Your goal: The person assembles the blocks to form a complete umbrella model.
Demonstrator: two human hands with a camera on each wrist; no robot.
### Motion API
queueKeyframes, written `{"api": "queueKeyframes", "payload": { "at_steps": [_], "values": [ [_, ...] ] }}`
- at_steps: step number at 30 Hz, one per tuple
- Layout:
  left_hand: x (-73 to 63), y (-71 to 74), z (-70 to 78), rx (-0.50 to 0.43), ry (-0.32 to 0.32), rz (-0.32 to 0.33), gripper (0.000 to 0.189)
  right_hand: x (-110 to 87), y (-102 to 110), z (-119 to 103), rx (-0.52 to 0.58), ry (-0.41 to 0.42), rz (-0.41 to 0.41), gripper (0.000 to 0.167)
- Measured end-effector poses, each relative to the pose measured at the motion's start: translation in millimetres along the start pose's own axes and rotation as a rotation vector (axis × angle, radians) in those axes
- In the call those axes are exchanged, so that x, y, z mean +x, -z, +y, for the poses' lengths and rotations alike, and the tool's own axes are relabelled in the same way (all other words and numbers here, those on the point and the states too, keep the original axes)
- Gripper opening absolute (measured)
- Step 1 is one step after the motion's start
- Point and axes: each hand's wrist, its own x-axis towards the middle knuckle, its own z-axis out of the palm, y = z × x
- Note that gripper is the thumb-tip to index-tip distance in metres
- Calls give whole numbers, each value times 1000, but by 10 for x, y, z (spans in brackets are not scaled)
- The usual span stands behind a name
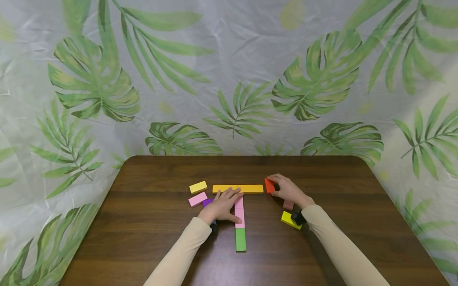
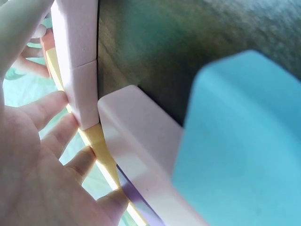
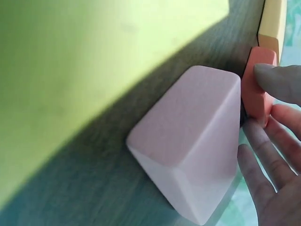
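Observation:
My right hand [image 1: 289,191] pinches a red block [image 1: 269,186] between thumb and fingers, just off the right end of a row of two orange blocks [image 1: 252,189]. In the right wrist view the thumb [image 3: 282,84] lies on the red block's face. My left hand [image 1: 223,205] is spread over the T-shaped layout, its fingertips at the orange row and its thumb on a pink block [image 1: 239,218]. Two pink blocks and a green block [image 1: 241,240] run end to end down from that row. A purple block [image 1: 207,203] is partly hidden by the left hand.
Left of the row lie a loose yellow block [image 1: 198,187] and a pink block [image 1: 197,199]. A blue block [image 2: 244,136] sits beneath the left wrist. Near the right wrist are another pink block [image 1: 288,204] and a bright yellow block [image 1: 290,220]. A leaf-print cloth [image 1: 247,71] hangs behind the table [image 1: 143,222].

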Motion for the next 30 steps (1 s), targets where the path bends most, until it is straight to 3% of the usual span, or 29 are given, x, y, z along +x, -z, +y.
{"api": "queueKeyframes", "payload": {
  "at_steps": [30],
  "values": [
    [7, 14, 16, 17, 35, -36, 96, 153, -8, -43, -12, -13, -9, 58]
  ]
}}
